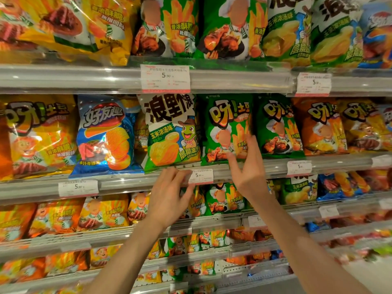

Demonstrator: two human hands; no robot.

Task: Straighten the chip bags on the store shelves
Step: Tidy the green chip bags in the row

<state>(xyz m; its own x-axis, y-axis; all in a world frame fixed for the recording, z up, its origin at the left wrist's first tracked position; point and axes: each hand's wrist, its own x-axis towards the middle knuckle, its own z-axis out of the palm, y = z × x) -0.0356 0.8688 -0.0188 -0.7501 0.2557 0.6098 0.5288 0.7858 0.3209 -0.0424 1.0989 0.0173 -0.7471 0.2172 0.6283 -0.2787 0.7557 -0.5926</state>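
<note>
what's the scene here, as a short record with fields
place: store shelves stocked with chip bags
left hand: open, at the middle shelf edge, fingers by a price tag
right hand: open, fingertips on the green bag
white bag: left of the green bag, leaning a little
blue bag: further left, tilted, bottom over the shelf lip
held: nothing in either grip

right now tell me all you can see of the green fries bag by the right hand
The glossy green plastic fries bag stands upright on the middle shelf, between a white-and-green chip bag and another green bag. It shows yellow lettering, fries and chicken. The right hand touches its lower right front, fingers spread.
</note>
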